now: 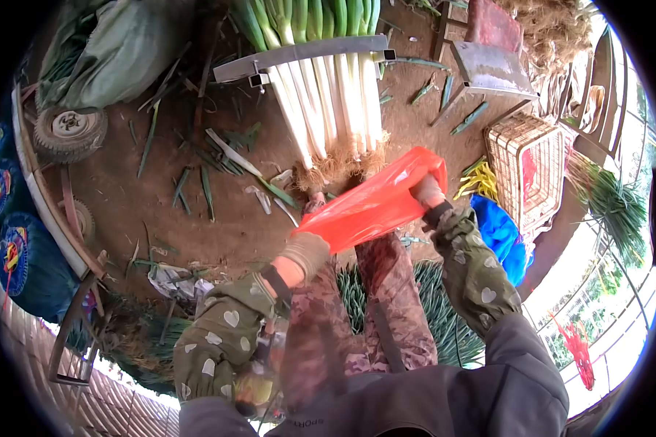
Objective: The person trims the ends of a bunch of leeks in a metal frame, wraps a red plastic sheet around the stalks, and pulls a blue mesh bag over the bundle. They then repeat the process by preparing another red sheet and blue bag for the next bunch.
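Observation:
Stretched between my hands is a red plastic bag (pixel 375 200). My left hand (pixel 306 255), in a light glove, grips its lower left end, the fingers partly covered by the plastic. At the upper right end, my right hand (pixel 428 191) is closed on the same bag. Just beyond the bag, a row of long green onions (pixel 328 102) lies with white stalks and roots toward me, the roots close to the red plastic. A curved metal bar (pixel 306 57) crosses the stalks near their green tops.
A wicker basket (pixel 525 167) stands at the right, beside yellow strips (pixel 479 180) and a blue bag (pixel 499 237). A metal stool (pixel 492 69) is at the upper right. Leaf scraps litter the brown ground (pixel 124 197). A wheel (pixel 71 127) shows at the left.

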Demonstrator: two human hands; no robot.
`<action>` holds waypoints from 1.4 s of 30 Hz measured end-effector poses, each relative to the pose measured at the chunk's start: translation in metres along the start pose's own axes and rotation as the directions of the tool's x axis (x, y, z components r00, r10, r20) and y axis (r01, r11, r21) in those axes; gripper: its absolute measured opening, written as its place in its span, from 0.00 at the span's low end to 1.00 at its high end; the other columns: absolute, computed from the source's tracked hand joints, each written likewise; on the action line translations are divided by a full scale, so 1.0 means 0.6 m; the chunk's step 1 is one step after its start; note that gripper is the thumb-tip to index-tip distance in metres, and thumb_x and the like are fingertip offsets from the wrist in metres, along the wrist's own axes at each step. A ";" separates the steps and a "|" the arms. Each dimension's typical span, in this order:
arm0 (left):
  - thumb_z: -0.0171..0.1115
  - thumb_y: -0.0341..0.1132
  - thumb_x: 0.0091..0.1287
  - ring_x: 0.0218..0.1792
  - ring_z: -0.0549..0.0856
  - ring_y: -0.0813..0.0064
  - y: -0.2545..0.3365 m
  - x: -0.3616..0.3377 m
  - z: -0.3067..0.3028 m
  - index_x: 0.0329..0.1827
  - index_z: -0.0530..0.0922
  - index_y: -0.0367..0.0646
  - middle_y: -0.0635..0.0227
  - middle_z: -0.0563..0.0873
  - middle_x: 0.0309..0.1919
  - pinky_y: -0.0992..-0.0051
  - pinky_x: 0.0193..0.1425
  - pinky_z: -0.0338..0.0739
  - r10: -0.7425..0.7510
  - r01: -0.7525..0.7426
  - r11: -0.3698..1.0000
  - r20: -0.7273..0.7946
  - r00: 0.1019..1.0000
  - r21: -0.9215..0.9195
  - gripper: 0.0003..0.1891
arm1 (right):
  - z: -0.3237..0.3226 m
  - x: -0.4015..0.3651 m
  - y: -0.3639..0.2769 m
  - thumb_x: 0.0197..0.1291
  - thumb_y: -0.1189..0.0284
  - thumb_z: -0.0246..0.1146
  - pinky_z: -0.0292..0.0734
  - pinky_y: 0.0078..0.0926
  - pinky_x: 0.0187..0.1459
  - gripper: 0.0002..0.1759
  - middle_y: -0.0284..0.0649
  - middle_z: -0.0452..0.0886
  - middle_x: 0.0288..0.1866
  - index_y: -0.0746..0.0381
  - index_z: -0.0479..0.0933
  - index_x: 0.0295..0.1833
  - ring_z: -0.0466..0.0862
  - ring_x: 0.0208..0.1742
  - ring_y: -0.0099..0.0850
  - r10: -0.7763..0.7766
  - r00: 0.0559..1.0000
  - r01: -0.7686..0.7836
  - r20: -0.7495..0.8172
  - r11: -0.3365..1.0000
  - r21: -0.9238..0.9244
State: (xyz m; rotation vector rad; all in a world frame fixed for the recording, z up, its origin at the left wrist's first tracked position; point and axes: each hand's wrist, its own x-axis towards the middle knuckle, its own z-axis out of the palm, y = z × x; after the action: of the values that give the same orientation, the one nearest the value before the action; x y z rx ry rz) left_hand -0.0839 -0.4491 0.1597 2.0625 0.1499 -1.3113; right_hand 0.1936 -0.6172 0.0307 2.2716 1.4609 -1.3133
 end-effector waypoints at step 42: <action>0.54 0.37 0.72 0.61 0.80 0.58 -0.472 0.512 0.206 0.63 0.75 0.41 0.56 0.81 0.62 0.62 0.61 0.77 -0.460 0.436 0.887 -0.355 0.814 -0.150 0.19 | 0.200 0.470 0.206 0.54 0.69 0.67 0.70 0.31 0.68 0.26 0.42 0.82 0.61 0.57 0.78 0.61 0.81 0.60 0.36 -0.354 0.862 0.435 0.362 0.884 -0.171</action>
State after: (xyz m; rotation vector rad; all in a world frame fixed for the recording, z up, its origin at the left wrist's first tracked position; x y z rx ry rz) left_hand -0.1510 -0.3837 -0.2661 2.2920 0.8932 -1.1189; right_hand 0.2626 -0.5549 -0.2864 1.5598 1.9059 -1.4201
